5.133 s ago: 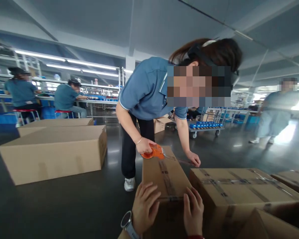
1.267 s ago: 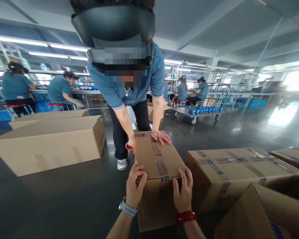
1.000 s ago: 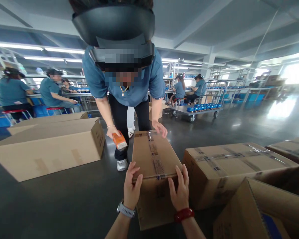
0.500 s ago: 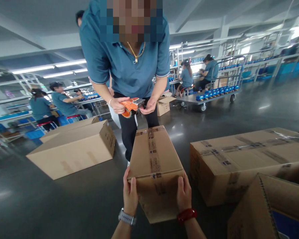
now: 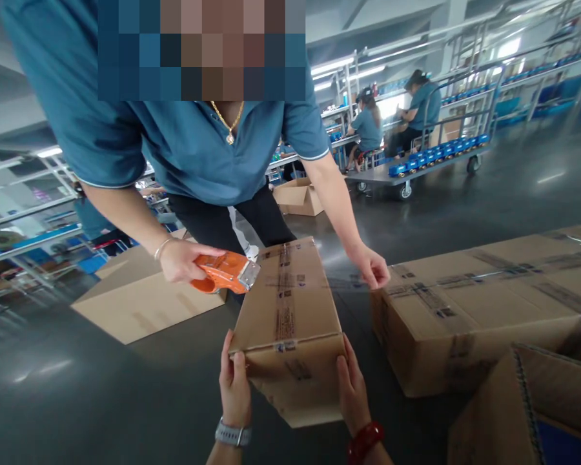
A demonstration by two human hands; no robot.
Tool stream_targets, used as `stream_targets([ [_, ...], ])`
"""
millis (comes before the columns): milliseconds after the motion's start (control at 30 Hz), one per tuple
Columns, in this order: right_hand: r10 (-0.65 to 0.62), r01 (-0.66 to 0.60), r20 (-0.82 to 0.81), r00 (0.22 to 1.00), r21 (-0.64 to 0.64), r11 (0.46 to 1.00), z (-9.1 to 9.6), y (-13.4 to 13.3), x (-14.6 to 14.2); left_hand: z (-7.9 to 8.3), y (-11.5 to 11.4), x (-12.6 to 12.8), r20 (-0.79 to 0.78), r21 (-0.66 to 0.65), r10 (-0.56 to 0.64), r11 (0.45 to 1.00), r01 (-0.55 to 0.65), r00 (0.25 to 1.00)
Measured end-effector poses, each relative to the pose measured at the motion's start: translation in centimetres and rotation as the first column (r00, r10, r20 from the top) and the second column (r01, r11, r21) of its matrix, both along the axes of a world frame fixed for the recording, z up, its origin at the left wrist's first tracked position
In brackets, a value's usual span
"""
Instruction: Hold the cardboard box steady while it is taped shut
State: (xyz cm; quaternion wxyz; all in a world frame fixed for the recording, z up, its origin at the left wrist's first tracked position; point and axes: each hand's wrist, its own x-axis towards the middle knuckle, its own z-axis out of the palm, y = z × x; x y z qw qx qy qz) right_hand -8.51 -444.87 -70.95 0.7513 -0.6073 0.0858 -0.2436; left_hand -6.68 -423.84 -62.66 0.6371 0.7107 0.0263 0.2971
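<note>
Between my hands is a cardboard box (image 5: 261, 323) with printed clear tape along its top seam. My left hand (image 5: 235, 381) grips its near left corner, thumb on the near face. My right hand (image 5: 352, 384) holds the near right corner the same way. Across the box a co-worker in a blue shirt leans over it. One of the co-worker's hands holds an orange tape dispenser (image 5: 225, 271) by the box's left edge. A strip of clear tape (image 5: 341, 281) stretches from it across the top to the co-worker's other hand, beyond the right edge.
A long taped carton (image 5: 489, 290) lies to the right, with an open carton (image 5: 494, 413) in front of it. Another large carton (image 5: 150, 307) stands at left. Behind are a cart (image 5: 375, 173) carrying blue items and seated people at benches.
The co-worker has bent closer, brought the tape dispenser to the box's left side, and pulled a tape strip out to the right. My hands keep the same hold on the box.
</note>
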Motion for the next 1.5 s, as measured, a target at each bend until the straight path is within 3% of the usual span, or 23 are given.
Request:
stream_targets([
  [167, -0.009, 0.009, -0.001, 1.0, 0.032, 0.999, -0.2, -0.3, -0.3, -0.1, -0.6, -0.4, -0.008, -0.019, 0.042, 0.999, -0.042, 0.999],
  [367, -0.049, 0.054, -0.045, 0.998, 0.118, 0.991, 0.6, -0.7, -0.5, -1.3, 0.9, -1.4, -0.031, -0.117, -0.106, 0.988, 0.102, 0.994],
  [500, -0.098, 0.106, -0.062, 0.993, 0.137, 0.985, 0.8, -1.0, -0.5, -1.2, 2.0, -2.5, -0.063, -0.114, -0.111, 0.988, 0.103, 0.992],
  [700, -0.375, 0.376, -0.049, 0.926, 0.036, 0.926, 1.0, -1.2, -0.7, -0.2, 1.9, -4.3, -0.067, -0.049, -0.142, 0.989, 0.139, 0.988],
  [833, -0.437, 0.454, 0.17, 0.883, -0.083, 0.887, 2.4, -1.4, -1.3, -0.1, 1.7, -5.0, -0.069, -0.029, -0.157, 0.987, 0.155, 0.985],
  [900, -0.379, 0.426, 0.257, 0.889, -0.166, 0.889, 3.2, -1.4, -1.6, -0.1, 1.7, -5.2, -0.063, -0.025, -0.16, 0.987, 0.159, 0.985],
  [1000, -0.203, 0.248, 0.204, 0.958, -0.224, 0.943, 3.7, -1.0, -2.0, 0.0, 1.8, -5.3, -0.066, -0.053, -0.141, 0.989, 0.138, 0.988],
  [1167, 0.052, -0.048, 0.03, 0.998, -0.124, 0.991, 2.9, 0.3, -1.9, 0.3, 2.1, -5.5, -0.062, -0.051, -0.155, 0.987, 0.152, 0.986],
  [1500, 0.053, -0.056, -0.03, 0.998, -0.107, 0.993, 2.9, 1.3, -2.1, 0.4, 2.4, -5.4, -0.104, -0.175, -0.18, 0.971, 0.161, 0.978],
])
